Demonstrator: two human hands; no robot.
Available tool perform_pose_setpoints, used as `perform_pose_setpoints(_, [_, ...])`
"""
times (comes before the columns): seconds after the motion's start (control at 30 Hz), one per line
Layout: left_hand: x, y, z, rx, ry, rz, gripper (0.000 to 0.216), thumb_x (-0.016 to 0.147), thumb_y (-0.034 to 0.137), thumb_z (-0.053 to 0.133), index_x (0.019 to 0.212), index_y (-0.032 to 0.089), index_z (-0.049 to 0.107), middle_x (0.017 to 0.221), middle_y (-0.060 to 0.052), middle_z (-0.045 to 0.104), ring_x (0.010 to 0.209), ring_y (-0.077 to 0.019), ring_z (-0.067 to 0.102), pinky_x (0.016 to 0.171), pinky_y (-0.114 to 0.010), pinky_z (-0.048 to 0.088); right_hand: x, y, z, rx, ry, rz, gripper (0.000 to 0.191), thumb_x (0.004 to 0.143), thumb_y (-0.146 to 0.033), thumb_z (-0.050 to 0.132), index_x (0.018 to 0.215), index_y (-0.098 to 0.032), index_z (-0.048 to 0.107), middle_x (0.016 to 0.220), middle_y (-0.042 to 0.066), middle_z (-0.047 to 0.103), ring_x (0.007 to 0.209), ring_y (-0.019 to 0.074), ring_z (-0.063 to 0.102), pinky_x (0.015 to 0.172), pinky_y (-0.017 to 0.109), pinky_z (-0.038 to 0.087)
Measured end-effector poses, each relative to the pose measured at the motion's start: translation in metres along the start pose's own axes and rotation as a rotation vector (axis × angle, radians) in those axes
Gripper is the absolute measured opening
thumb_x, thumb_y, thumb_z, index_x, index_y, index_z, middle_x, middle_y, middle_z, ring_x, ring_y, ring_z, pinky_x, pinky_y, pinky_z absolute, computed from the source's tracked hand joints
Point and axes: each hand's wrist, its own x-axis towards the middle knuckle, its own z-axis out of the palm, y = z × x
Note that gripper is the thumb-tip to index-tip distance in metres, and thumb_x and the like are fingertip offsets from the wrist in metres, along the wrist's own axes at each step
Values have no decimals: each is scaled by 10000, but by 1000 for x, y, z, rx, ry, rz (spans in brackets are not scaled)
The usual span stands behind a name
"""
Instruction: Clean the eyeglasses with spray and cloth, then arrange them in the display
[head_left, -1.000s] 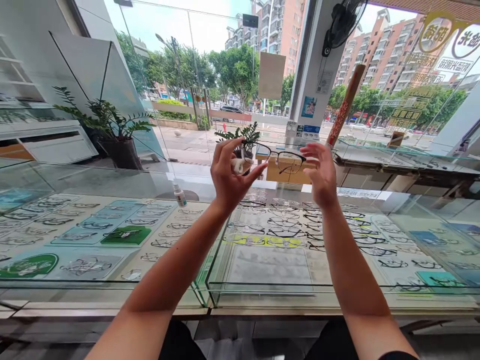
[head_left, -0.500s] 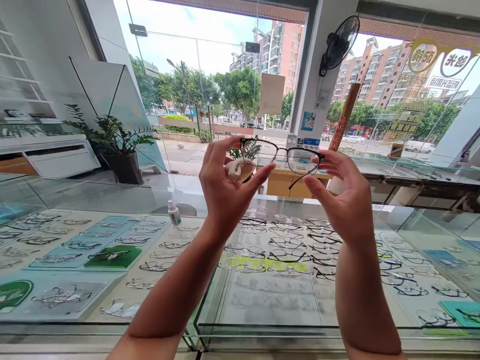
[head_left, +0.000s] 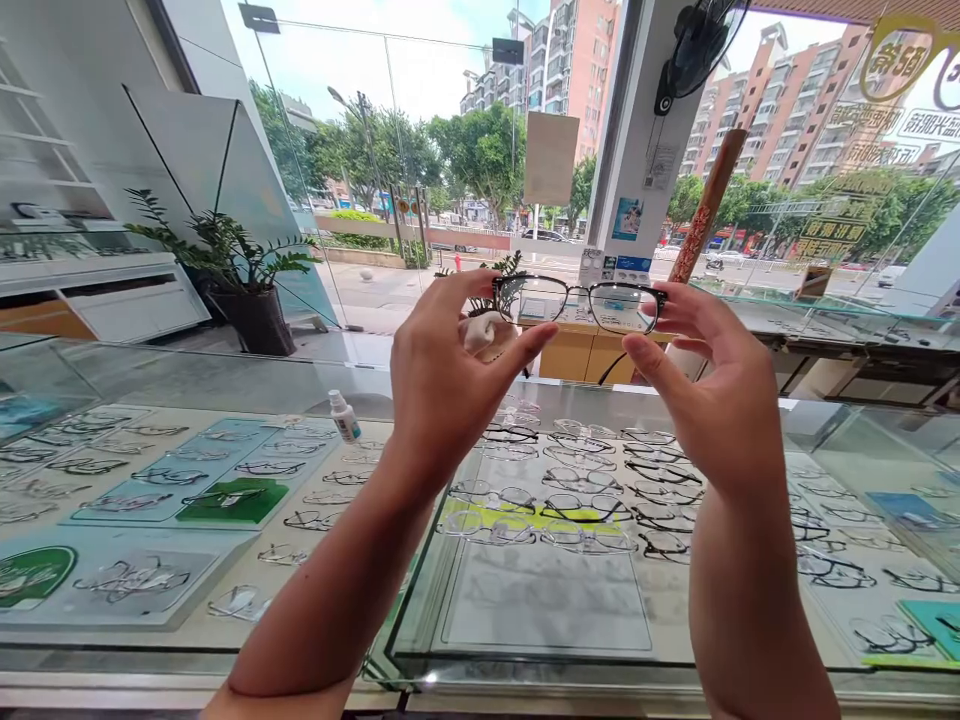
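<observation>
Both my hands hold up a pair of dark-framed eyeglasses [head_left: 578,291] above the glass display case, lenses toward the street window. My left hand [head_left: 450,360] grips the frame's left end with fingers and thumb, and a crumpled pale cloth [head_left: 484,335] is tucked in its palm. At the other end, my right hand [head_left: 712,385] pinches the frame near the hinge. One temple arm hangs down below the right lens. The other temple is mostly hidden by my left hand.
Rows of eyeglasses [head_left: 581,482] lie inside the glass display case [head_left: 551,600] below my arms. A small white spray bottle [head_left: 345,416] stands on the glass to the left. Beyond are a potted plant [head_left: 251,310], a wall fan [head_left: 701,50] and another counter.
The eyeglasses have shifted slightly right and are held more level, with both hands moving along. My view has tilted down a little.
</observation>
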Motion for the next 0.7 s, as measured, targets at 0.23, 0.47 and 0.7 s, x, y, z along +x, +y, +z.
perform_pose_setpoints(0.23, [0,-2,-3,-4,-37,-1,570,940,680,923,1349,304,798,1240,-73,843,1061,-253,795,848,-385,665,0,9,-3,12,-32,43,623,1060,-631,772,1591,-309,714,1463,149,808,1312,391,792,1141,685,671])
perform_pose_setpoints(0.47, [1,-1,-8,-8,-40,14,511,961,652,914,1364,349,834,1155,-56,858,992,-251,807,868,-431,684,1,13,-6,-4,-61,41,598,1074,-610,755,1614,-357,714,1475,126,815,1335,402,789,1119,707,680])
perform_pose_setpoints(0.7, [2,4,-12,-9,-41,35,494,925,654,942,1298,339,866,1152,-52,842,1037,-268,795,914,-442,689,-1,18,-5,13,-83,42,602,1085,-629,720,1616,-345,723,1481,138,817,1285,402,808,1101,715,683])
